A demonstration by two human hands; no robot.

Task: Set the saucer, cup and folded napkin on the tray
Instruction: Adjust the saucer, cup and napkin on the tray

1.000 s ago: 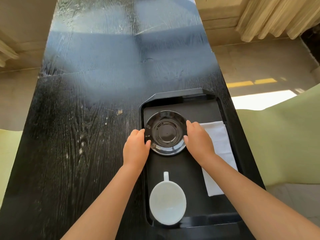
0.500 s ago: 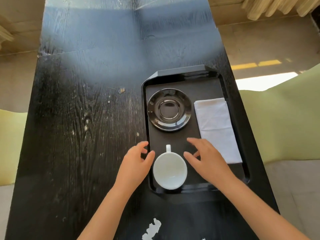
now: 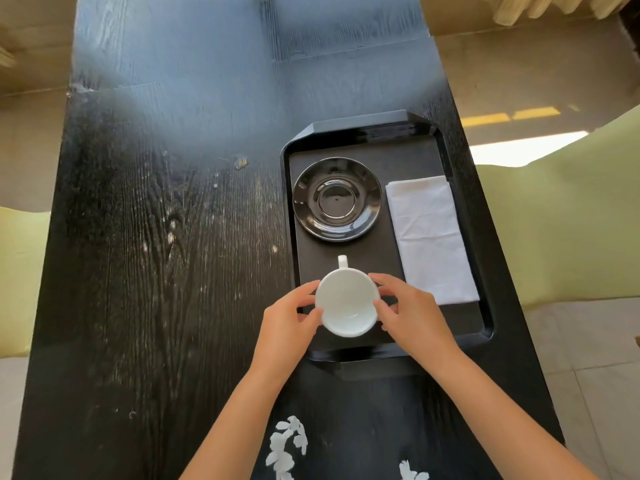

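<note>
A black tray point(image 3: 460, 327) lies on the right side of the dark wooden table point(image 3: 166, 237). On its far half sits an empty glossy black saucer point(image 3: 337, 199). A folded white napkin point(image 3: 431, 237) lies along the tray's right side. A white cup point(image 3: 346, 303) stands upright on the tray's near half, its handle pointing away from me toward the saucer. My left hand point(image 3: 287, 327) presses against the cup's left side and my right hand point(image 3: 412, 313) against its right side, so both hold it.
Pale green seat cushions point(image 3: 561, 230) flank the table on the right and on the left point(image 3: 20, 278). A small scrap point(image 3: 240, 163) lies on the table left of the tray. The table's right edge runs just beyond the tray.
Both hands left the saucer, came back toward me and closed around the cup's sides. The camera view has tilted down and nearer.
</note>
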